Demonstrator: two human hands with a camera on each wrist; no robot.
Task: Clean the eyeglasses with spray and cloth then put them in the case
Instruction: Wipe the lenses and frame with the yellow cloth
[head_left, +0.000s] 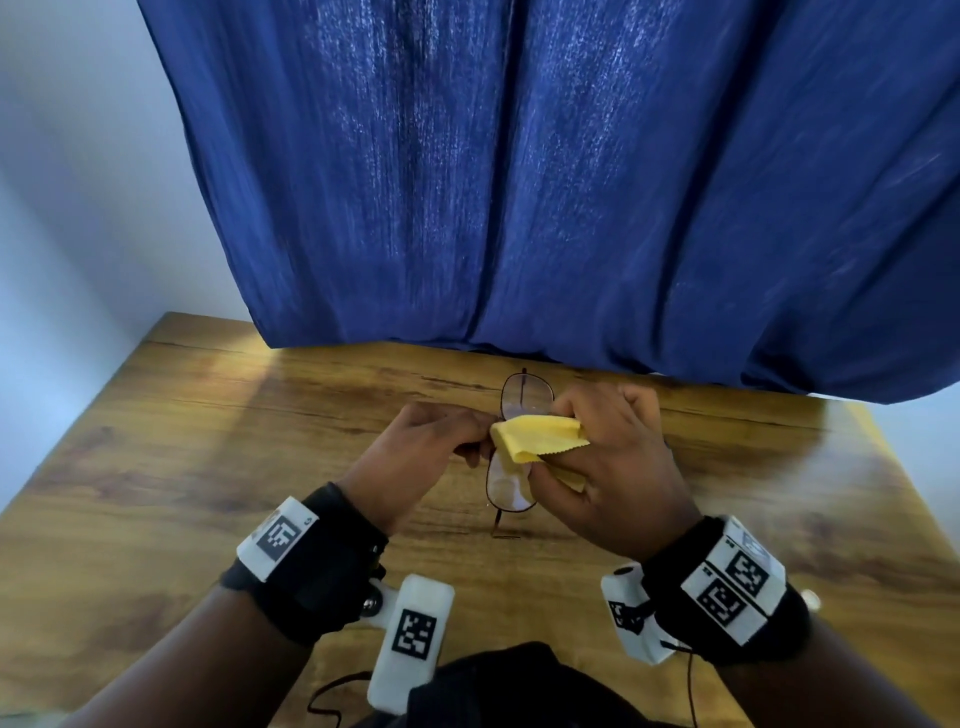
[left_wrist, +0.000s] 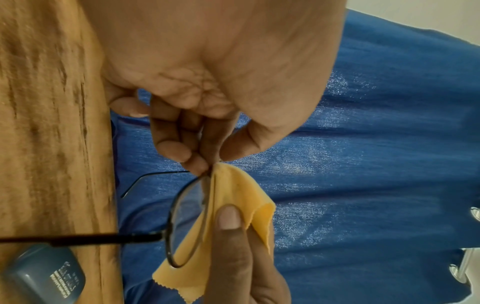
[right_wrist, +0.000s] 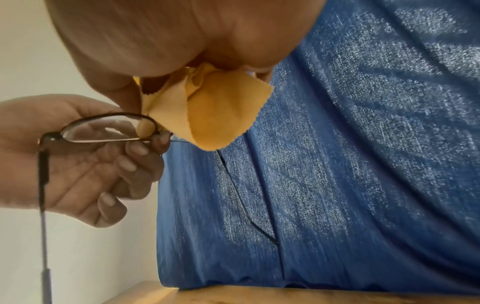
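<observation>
Wrists nearest us carry tagged bands (head_left: 280, 538). Beyond, our left hand (head_left: 421, 447) pinches the glasses (head_left: 511, 483) at the bridge above the table (head_left: 156, 467); our right hand (head_left: 618, 467) grips the cloth (head_left: 540, 436), folded over one lens. Farthest hangs a curtain (head_left: 571, 182).

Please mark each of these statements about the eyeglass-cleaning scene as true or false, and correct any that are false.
1. The left hand pinches the eyeglasses near the bridge. True.
2. The right hand holds a blue cloth. False: the cleaning cloth is yellow.
3. The eyeglasses lie flat on the wooden table. False: both hands hold them above it.
4. The cloth is folded over one lens. True.
5. A blue curtain hangs behind the table. True.
6. The temple arms are folded shut. False: they stand unfolded.
</observation>
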